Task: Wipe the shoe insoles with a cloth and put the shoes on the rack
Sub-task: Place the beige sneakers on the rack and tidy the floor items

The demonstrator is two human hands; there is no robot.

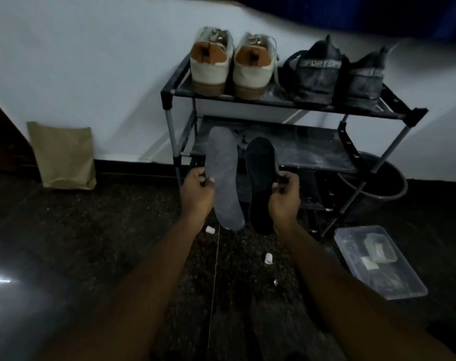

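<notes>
**A:** What did each grip hold?

**B:** The left grip pinched the grey insole by its edge. The right grip pinched the black insole the same way. They hung side by side, apart, in front of the rack.

**A:** How far along was it?

**B:** The white shoes and the black shoes stood on the top shelf. But the insoles were out and no cloth showed. I'd judge that wiping or refitting remained.

**A:** Their look?

**B:** Thin, flat and dull. The light was too dim to show dirt.
</notes>
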